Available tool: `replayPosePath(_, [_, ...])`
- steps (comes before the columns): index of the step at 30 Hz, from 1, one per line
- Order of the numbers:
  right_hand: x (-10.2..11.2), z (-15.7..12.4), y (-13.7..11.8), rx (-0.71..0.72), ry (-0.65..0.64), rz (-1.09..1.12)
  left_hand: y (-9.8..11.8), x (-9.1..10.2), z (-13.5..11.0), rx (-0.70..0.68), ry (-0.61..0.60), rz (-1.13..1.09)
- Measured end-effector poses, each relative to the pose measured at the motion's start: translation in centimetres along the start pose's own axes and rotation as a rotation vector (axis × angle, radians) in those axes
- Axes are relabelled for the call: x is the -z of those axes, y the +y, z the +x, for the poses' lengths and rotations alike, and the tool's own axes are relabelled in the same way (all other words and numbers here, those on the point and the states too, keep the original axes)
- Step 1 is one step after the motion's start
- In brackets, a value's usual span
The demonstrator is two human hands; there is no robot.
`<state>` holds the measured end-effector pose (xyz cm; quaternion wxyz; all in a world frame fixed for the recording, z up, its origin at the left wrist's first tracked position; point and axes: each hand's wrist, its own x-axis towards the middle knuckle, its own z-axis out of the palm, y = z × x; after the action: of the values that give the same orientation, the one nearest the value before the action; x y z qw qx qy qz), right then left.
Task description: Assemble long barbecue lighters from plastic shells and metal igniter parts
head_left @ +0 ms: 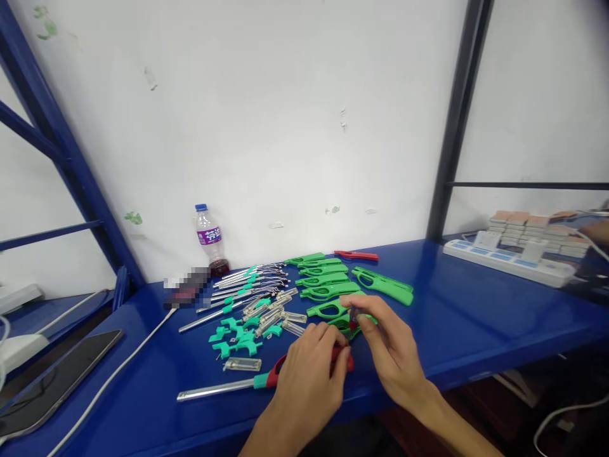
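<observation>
My left hand is closed around the red body of a long-nosed lighter, whose metal tube points left over the blue table. At the lighter's handle end, my right hand pinches a small dark and red piece between thumb and fingers; its kind is hard to make out. Just beyond my hands lie several green lighter shells in a row, the nearest partly hidden. To the left are clear fuel tanks, teal plastic triggers and metal tubes with wires.
A red shell lies at the back. A drink bottle stands near the wall beside a blurred-out dark object. Phone and white cable lie left. A power strip and stacked small boxes sit right.
</observation>
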<state>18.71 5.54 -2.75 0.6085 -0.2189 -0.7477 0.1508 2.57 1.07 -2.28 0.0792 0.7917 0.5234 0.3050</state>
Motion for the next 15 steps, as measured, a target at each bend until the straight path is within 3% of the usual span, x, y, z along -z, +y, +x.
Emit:
replayPosePath(3, [-0.04,0.14,0.11,0.054,-0.028,-0.014,0.0,0.0,-0.03,0.011,-0.001,0.005])
replayPosePath(9, [-0.09,0.11,0.65,-0.025,0.14,-0.073,0.13,0.09,0.04,0.022,-0.013,0.019])
replayPosePath(15, [0.17,0.09,0.42,0.067,0.076,-0.072,0.16,-0.02,-0.05,0.019,-0.011,0.031])
